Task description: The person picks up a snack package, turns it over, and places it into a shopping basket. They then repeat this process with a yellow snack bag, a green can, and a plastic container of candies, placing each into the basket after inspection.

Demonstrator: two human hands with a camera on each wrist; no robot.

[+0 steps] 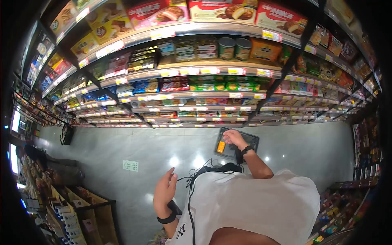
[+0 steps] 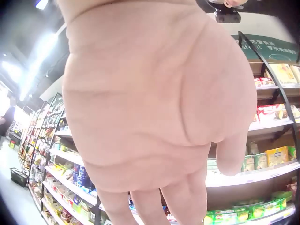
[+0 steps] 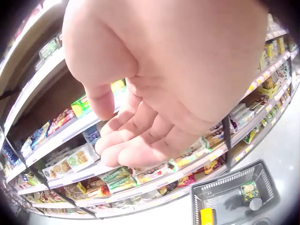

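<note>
My left hand (image 1: 165, 190) is held out over the floor beside my body, fingers extended and nothing in it. In the left wrist view its bare palm (image 2: 154, 103) fills the middle, with the shelves behind. My right hand (image 1: 236, 139) overlaps the grey shopping basket (image 3: 225, 177) in the head view. Its fingers (image 3: 140, 126) are loosely bent and hold nothing, as the right wrist view shows. Inside the basket lie a yellow-orange pack (image 1: 221, 147), a green pack (image 3: 250, 190) and a small round pale item (image 3: 255, 204).
Long shelves of packaged snacks run across the front, with boxed cakes (image 1: 222, 10) on an upper level and green packs (image 1: 208, 83) lower down. A display stand (image 1: 94, 204) is at the lower left. Black cables (image 1: 192, 204) hang over my white shirt (image 1: 261, 200).
</note>
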